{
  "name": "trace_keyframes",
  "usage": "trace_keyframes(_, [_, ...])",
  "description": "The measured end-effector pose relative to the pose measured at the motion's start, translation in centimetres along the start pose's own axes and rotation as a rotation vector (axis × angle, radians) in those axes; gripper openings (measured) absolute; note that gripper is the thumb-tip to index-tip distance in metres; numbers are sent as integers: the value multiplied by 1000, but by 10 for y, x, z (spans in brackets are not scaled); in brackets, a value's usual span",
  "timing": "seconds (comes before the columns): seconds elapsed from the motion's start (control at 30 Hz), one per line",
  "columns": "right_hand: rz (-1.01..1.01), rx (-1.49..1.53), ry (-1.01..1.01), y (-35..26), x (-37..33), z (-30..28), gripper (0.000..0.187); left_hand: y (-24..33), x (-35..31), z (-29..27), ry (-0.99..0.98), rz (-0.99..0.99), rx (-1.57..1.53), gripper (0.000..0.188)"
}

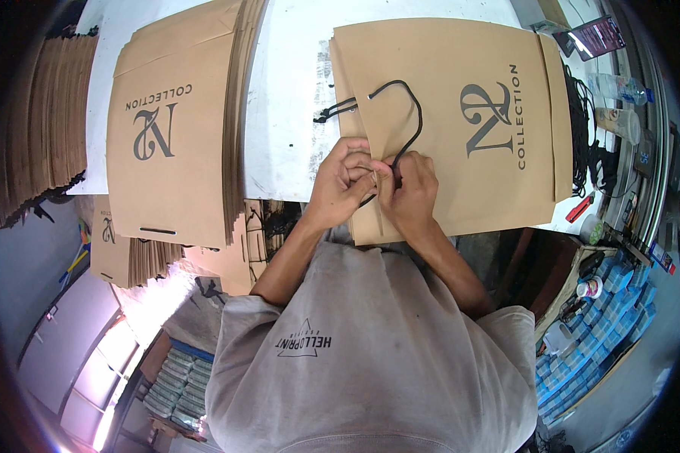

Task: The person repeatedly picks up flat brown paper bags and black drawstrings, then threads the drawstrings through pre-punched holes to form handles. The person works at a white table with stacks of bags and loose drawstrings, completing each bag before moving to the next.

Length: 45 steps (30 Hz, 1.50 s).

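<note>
A flat brown paper bag [461,136] with a dark printed logo lies sideways on top of others, its open edge toward my left. A black cord [418,113] comes out of one hole in the bag, loops over its face and runs down into my fingers. My right hand [411,190] is closed on this cord against the bag. At the bag's edge, my left hand [343,183] has its fingers curled and pinched, meeting the right fingertips. A bit of cord shows below the left thumb. Knotted cord ends [332,111] stick out past the bag's edge.
On the white table [291,90], a tall stack of similar bags [204,128] stands left, with more bags [41,121] beyond. Along the right lie black cords [579,128], a phone [597,38], a plastic bottle [619,88], a cup [618,123] and a red cutter [579,209].
</note>
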State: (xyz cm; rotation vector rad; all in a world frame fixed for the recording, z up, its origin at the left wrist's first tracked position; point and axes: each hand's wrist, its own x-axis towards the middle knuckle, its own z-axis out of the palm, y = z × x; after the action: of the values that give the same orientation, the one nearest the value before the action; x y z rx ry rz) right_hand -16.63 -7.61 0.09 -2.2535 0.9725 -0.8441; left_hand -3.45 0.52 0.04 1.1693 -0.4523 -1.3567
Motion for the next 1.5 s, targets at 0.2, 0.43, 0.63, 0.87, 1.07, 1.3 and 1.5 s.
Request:
trace_keyframes(0.2, [-56, 161, 26, 2, 5, -14, 6, 5, 0, 4, 28, -24, 55, 43])
trace_keyframes(0.43, [48, 153, -84, -1, 2, -31, 11, 4, 0, 4, 42, -39, 7, 42])
trace_keyframes(0.63, [37, -9, -105, -4, -7, -21, 10, 5, 0, 5, 53, -49, 53, 41])
trace_keyframes(0.87, [3, 148, -200, 10, 4, -33, 7, 9, 0, 7, 33, -22, 25, 44])
trace_keyframes(1.07, [179, 384, -236, 10, 8, -38, 7, -1, 1, 2, 26, 53, 41, 45])
trace_keyframes(1.3, [185, 417, -247, 7, 12, -42, 8, -3, 1, 4, 65, 119, 68, 47])
trace_keyframes(1.5, [175, 458, -208, 16, 9, -39, 11, -9, 0, 3, 166, 121, 97, 39])
